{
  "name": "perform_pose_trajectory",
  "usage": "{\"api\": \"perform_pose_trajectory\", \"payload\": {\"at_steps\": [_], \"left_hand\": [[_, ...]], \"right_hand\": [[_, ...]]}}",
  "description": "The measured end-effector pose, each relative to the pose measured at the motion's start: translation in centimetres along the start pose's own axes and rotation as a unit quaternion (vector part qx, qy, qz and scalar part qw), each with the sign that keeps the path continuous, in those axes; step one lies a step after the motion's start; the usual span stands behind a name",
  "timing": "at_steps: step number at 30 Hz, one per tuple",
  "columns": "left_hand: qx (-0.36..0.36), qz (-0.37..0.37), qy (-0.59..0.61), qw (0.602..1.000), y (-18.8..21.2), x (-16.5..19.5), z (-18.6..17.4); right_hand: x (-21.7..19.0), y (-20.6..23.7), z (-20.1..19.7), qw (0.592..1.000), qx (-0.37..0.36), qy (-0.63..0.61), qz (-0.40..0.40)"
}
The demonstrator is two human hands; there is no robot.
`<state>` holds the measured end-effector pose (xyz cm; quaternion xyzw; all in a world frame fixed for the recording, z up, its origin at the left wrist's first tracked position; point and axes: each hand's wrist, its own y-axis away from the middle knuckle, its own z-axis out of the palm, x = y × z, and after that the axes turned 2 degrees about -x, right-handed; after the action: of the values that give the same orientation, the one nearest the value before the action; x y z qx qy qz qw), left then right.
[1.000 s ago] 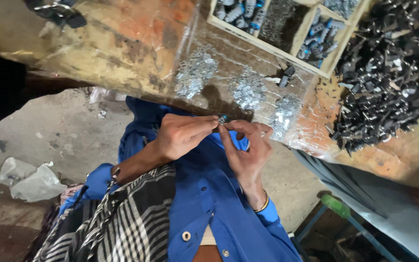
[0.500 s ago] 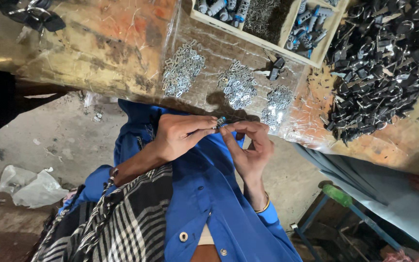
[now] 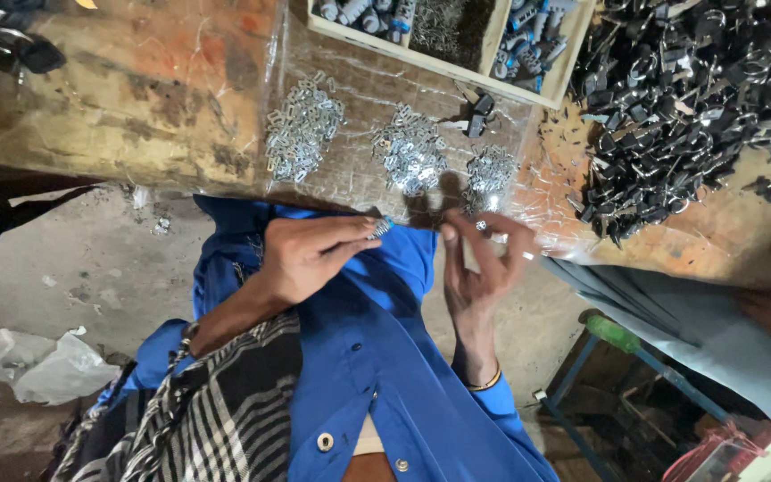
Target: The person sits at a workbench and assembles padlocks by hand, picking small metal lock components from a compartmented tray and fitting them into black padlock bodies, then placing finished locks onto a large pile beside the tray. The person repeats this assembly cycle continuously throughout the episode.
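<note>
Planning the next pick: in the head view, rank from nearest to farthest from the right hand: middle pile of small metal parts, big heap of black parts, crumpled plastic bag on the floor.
From the right hand:
1. Middle pile of small metal parts, just above it on the bench.
2. Heap of black parts, upper right.
3. Crumpled plastic bag, far left on the floor.

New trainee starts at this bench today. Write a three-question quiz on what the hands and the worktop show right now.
1. True or false: the left hand pinches a small silver metal piece at its fingertips.
2. How many separate silver parts piles lie on the clear plastic sheet on the bench? A) one B) three C) six
3. Fill in: the heap of black metal parts lies at the ____ end of the bench, as the picture shows it.

Key
1. True; the right hand is beside it, fingers spread, with small bits at the fingertips.
2. B
3. Right, beyond the wooden tray of grey-blue parts.
</note>
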<state>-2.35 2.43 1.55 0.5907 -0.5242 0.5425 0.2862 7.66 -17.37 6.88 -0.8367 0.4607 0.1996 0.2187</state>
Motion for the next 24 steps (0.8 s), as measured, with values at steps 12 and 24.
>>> {"api": "perform_pose_trajectory", "payload": {"at_steps": [12, 24], "left_hand": [[0.018, -0.092, 0.102, 0.99, -0.5, -0.1, -1.1], [0.048, -0.051, 0.005, 0.998, -0.8, -0.2, -1.0]], "right_hand": [[1.9, 0.8, 0.3, 0.99, -0.036, 0.037, -0.128], [-3.2, -0.2, 3.4, 0.984, -0.016, -0.177, -0.032]]}}
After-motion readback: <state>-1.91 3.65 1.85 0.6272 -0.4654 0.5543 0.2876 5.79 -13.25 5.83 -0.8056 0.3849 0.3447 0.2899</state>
